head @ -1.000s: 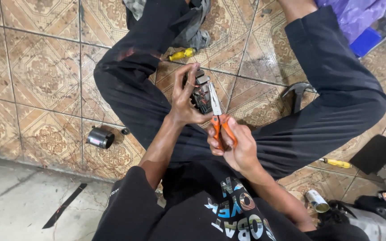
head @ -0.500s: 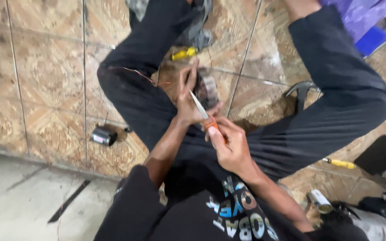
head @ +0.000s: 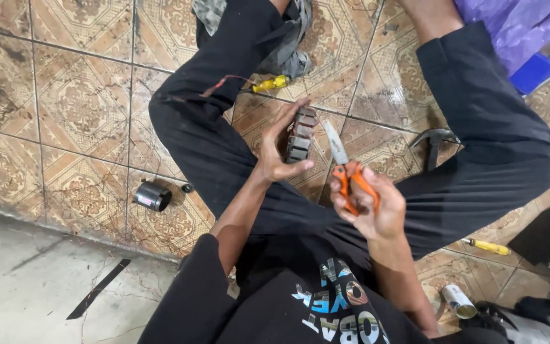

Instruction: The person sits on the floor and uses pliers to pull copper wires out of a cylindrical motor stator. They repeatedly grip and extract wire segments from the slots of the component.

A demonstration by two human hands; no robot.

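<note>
Seated on a patterned tile floor [head: 65, 95], legs in black trousers spread wide. Left hand [head: 278, 153] curled around a ribbed metal motor core [head: 302, 135], thumb at its near side, fingers wrapped behind; core held above the floor between the knees, long axis running up and away from the body, slightly tilted. Right hand [head: 373, 207] closed on the orange handles of a pair of scissors [head: 345, 169], blades together, pointing up and a little left toward the core, tip just beside it, not touching. Long axis of the scissors nearly parallel to the core's.

Around: a dark metal cylinder [head: 153, 196] lying on its side left of the left thigh. A yellow-handled screwdriver [head: 270, 83] by the left knee, lying roughly left-right. A hammer head [head: 436, 137] beside the right leg. A second yellow-handled tool [head: 488, 246] under the right thigh. A small white can [head: 458, 301] at lower right, tipped over. Purple plastic sheet [head: 517, 25] at top right, with a blue rectangular box [head: 533, 72] below it. A thin black strip [head: 98, 290] on the bare concrete at lower left.
</note>
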